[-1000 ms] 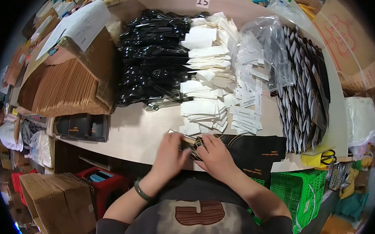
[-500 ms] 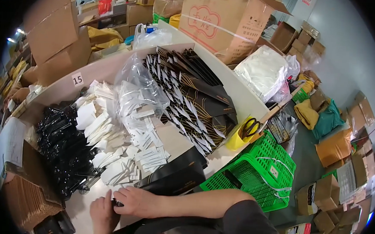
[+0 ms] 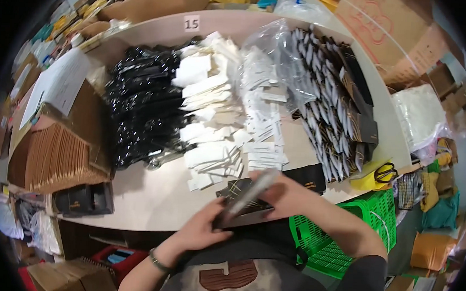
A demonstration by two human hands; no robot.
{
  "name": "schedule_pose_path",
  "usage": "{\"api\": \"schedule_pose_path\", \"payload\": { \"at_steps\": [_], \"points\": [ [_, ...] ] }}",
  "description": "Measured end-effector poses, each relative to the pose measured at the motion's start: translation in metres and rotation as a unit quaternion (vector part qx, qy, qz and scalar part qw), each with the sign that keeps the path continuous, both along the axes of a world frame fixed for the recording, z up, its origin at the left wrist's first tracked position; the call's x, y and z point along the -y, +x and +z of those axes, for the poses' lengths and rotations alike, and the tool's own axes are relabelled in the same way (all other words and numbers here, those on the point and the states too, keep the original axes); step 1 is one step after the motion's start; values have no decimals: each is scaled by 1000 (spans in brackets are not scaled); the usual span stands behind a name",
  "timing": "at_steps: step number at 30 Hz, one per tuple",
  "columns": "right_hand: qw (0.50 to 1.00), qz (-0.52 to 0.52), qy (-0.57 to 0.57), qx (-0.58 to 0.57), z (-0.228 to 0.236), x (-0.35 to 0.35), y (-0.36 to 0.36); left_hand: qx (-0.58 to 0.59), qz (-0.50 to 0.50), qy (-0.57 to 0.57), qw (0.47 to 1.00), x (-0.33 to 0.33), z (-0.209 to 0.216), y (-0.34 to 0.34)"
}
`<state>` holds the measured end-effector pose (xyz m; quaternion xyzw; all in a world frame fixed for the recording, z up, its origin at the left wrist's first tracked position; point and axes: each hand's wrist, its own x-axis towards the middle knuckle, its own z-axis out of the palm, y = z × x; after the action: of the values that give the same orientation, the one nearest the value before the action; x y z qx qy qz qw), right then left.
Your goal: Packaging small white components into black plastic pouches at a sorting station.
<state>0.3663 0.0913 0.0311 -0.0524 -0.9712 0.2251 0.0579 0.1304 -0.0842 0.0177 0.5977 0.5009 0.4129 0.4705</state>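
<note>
Between my two hands is a thin flat piece (image 3: 251, 195), dark with a pale grey edge, held tilted and smeared by motion; its exact kind does not show. My left hand (image 3: 200, 224) grips its lower end, fingers curled round it. At the upper end, my right hand (image 3: 287, 194) pinches it. Behind it on the table lies a black sleeve with gold lines (image 3: 236, 187), partly hidden. A black paper bag (image 3: 312, 178) lies flat beyond my right hand. Small white cards (image 3: 264, 154) and white folded slips (image 3: 216, 160) lie in piles ahead of my hands.
Black glossy packets (image 3: 147, 105) fill the left middle. Black-and-gold bags (image 3: 328, 108) overlap in a row at the right. A carton of brown sheets (image 3: 62, 153) stands left. Scissors (image 3: 385, 173) sit in a yellow holder (image 3: 364, 180) above a green basket (image 3: 344, 248).
The view has swung, so the table sits more squarely ahead. My hands, close together at the table's front before, are now apart with the flat piece raised between them.
</note>
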Motion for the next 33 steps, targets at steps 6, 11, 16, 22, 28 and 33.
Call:
{"api": "schedule_pose_path", "payload": {
  "at_steps": [6,11,16,22,28,33],
  "points": [
    [989,-121,72,-43,-12,47,-58,-58,12,-196,979,13,14,-10],
    [951,-293,19,96,-21,67,-70,-310,222,-148,912,41,-9,-45],
    [944,-306,-24,123,-25,62,-76,-352,192,-80,913,59,-3,-52],
    [943,-306,-60,116,-17,64,-80,-304,203,-44,930,59,-10,-63],
    [936,-325,-78,114,-27,60,-84,-390,122,-74,910,62,4,-68],
    [953,-267,-140,10,-37,94,-113,-426,13,-20,905,28,14,-70]
  ]
}}
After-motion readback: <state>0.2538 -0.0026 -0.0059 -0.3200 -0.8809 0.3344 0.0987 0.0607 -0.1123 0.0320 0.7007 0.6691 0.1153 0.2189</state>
